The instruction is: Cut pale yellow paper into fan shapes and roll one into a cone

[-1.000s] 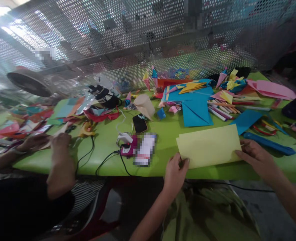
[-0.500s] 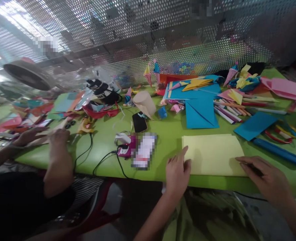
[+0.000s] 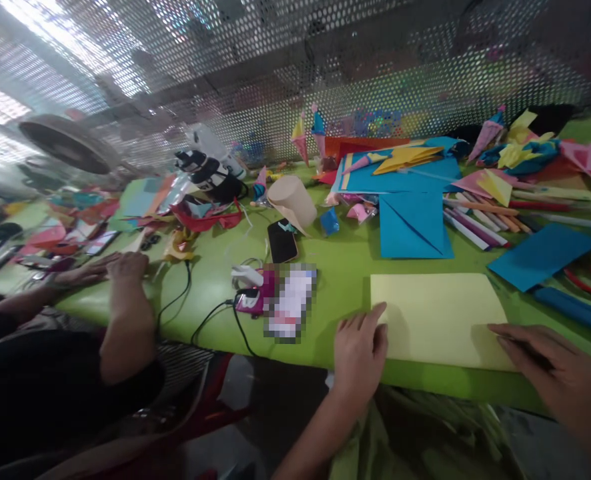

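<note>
Now the left hand (image 3: 360,347), loosely open, meets the yellow paper (image 3: 438,320) at its left edge; the right hand (image 3: 550,357), part-open, reaches its right side, and it's flat on the green table (image 3: 335,267).

Green table (image 3: 215,287) — perforated metal screen (image 3: 255,80) behind.

A pale yellow sheet (image 3: 440,320) lies on a plain lime-green table (image 3: 325,267), with a bright blue envelope (image 3: 415,227), a magenta power strip (image 3: 260,293), a solid cream roll (image 3: 293,200) and a grey mesh screen (image 3: 275,80) patterned with rows of dots.
</note>
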`<state>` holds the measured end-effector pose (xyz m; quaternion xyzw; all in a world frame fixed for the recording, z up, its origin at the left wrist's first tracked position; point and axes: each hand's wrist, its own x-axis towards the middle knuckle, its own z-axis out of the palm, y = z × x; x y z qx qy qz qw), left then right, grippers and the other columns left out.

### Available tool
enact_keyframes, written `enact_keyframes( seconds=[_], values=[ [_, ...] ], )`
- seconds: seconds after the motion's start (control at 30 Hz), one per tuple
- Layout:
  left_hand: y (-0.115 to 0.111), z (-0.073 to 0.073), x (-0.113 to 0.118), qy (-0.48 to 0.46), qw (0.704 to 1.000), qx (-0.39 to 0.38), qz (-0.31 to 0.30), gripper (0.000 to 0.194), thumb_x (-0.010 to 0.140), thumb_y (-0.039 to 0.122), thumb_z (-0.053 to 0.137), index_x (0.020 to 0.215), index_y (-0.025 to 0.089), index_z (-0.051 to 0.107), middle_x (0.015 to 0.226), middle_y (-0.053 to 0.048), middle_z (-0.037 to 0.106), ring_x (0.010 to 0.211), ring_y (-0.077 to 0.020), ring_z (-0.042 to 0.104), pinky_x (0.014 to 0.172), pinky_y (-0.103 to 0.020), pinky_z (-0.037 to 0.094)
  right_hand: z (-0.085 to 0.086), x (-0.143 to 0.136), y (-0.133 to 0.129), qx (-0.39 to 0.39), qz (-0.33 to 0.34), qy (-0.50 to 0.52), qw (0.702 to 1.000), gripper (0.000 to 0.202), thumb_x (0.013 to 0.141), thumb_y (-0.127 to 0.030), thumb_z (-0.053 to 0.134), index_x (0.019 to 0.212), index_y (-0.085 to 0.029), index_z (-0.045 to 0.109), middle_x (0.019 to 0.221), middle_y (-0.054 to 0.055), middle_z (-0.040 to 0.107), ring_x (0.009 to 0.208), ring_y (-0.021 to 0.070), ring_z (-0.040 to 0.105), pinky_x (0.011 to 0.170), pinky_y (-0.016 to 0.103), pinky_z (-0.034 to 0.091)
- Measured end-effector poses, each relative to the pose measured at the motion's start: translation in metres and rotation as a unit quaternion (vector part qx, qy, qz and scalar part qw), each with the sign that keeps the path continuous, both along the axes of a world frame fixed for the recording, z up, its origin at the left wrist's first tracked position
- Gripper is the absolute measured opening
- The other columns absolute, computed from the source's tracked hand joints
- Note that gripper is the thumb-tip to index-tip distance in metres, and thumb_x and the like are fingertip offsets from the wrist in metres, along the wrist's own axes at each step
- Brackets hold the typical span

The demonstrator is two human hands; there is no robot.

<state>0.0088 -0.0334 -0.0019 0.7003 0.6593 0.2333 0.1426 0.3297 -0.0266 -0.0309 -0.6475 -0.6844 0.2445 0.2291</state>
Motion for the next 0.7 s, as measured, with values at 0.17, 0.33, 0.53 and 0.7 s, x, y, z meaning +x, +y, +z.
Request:
enact_keyframes(
  seconds=[0.17, 0.33, 0.53, 0.7],
  values=[
    [0.004, 0.001, 0.0, 0.011, 1.0, -0.009, -0.005, 0.04, 0.096, 0.013, 0.053, 0.133, 0.025, 0.061, 0.106, -0.006, 0.078, 0.092, -0.0248, 0.072, 0.083, -0.041, 0.051, 0.0, -0.003, 0.001, 0.009, -0.001, -0.019, 1.0, 0.024, 0.095, -0.058, 0.049, 0.114, -0.056, 0.063, 0.122, -0.004, 0.073, 0.107, 0.0377, 0.072, 0.076, 0.058, 0.06],
    [0.007, 0.002, 0.0, 0.021, 1.0, -0.012, -0.01, 0.04, 0.097, 0.014, 0.053, 0.134, 0.024, 0.062, 0.104, -0.006, 0.079, 0.088, -0.024, 0.072, 0.08, -0.04, 0.05, 0.002, -0.01, 0.0, 0.061, 0.001, -0.029, 0.998, 0.026, 0.095, -0.052, 0.05, 0.118, -0.056, 0.061, 0.115, -0.002, 0.075, 0.102, 0.0397, 0.072, 0.077, 0.06, 0.058],
    [0.007, -0.001, -0.003, 0.032, 0.999, 0.009, -0.022, 0.04, 0.097, 0.013, 0.051, 0.134, 0.024, 0.063, 0.101, -0.007, 0.079, 0.085, -0.0228, 0.072, 0.078, -0.038, 0.05, 0.006, -0.015, 0.001, 0.1, 0.017, -0.027, 0.994, 0.027, 0.097, -0.042, 0.055, 0.121, -0.051, 0.062, 0.11, 0.0, 0.075, 0.099, 0.0371, 0.07, 0.082, 0.058, 0.055],
    [0.008, -0.003, -0.004, 0.046, 0.998, 0.022, -0.034, 0.04, 0.097, 0.013, 0.051, 0.134, 0.022, 0.063, 0.101, -0.007, 0.078, 0.083, -0.0227, 0.072, 0.076, -0.037, 0.049, 0.006, -0.015, 0.003, 0.102, 0.03, -0.02, 0.994, 0.025, 0.098, -0.04, 0.057, 0.119, -0.041, 0.068, 0.106, 0.001, 0.076, 0.096, 0.0329, 0.07, 0.082, 0.052, 0.055]
  ],
)
